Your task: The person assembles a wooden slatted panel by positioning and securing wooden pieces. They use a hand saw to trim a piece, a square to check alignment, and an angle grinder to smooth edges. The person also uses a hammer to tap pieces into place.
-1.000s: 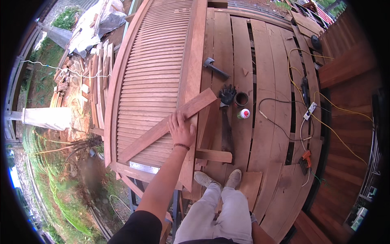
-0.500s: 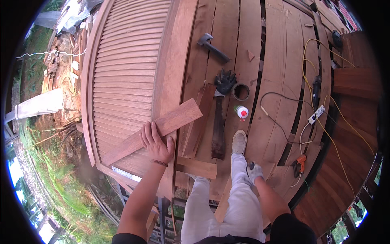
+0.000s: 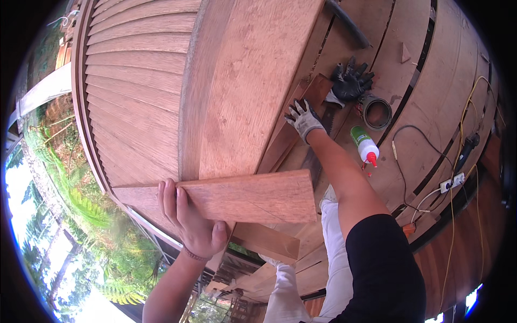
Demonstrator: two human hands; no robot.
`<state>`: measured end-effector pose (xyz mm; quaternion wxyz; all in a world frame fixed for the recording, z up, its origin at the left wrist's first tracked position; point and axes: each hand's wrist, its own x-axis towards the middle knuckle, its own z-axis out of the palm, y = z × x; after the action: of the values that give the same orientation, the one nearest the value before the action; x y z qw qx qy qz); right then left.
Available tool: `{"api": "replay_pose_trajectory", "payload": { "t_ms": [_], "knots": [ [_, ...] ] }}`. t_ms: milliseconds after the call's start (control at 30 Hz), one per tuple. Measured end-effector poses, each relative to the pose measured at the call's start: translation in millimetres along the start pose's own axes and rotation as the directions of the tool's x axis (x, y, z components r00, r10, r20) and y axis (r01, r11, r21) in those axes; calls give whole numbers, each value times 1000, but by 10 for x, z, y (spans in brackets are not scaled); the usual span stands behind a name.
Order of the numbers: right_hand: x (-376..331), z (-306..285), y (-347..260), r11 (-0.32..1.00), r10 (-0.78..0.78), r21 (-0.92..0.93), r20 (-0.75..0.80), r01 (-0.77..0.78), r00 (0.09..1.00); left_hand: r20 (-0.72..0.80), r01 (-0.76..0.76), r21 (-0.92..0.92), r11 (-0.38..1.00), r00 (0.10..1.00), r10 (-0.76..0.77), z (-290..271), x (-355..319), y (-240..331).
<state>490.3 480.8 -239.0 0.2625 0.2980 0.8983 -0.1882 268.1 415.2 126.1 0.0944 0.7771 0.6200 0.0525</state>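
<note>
My bare left hand (image 3: 188, 223) grips a flat reddish-brown wooden board (image 3: 253, 199), fingers over its upper edge and thumb below. The board lies across the louvred wooden panel (image 3: 134, 70) and its wide frame, its right end sticking out past the frame. Further off, my right hand (image 3: 304, 121), in a grey glove with dark fingertips, rests with fingers spread on a reddish wooden piece (image 3: 315, 91) beside the frame. A black work glove (image 3: 350, 81) lies just beyond that piece. Part of a saw-like blade (image 3: 329, 118) shows next to my right wrist.
A round open can (image 3: 377, 113) and a white-and-green bottle with red nozzle (image 3: 366, 145) stand on the plank deck. A dark handle (image 3: 347, 21) lies farther away. Cables, a white power strip (image 3: 452, 183) and a black power tool (image 3: 467, 151) are at right. A wood block (image 3: 266, 242) juts out below the board.
My right hand has moved from beside my leg up to the wooden piece on the deck. The held board has turned more level, and my head view has come closer.
</note>
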Motion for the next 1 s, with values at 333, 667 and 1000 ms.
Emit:
{"api": "replay_pose_trajectory", "payload": {
  "t_ms": [333, 667, 1000],
  "knots": [
    [-2, 122, 17, 996, -81, -41, -150, 76, 985, 7, 20, -8, 1000, 1000, -20, -3, -25, -15],
    [-2671, -1333, -318, 805, 389, 336, 322, -489, 863, -52, 104, -66, 992, 993, -107, -3, -30, 57],
    [-4503, -1599, -1628, -135, 785, 823, 428, -551, 447, -77, 84, -104, 991, 993, -93, -28, 62, -20]
  ]
}}
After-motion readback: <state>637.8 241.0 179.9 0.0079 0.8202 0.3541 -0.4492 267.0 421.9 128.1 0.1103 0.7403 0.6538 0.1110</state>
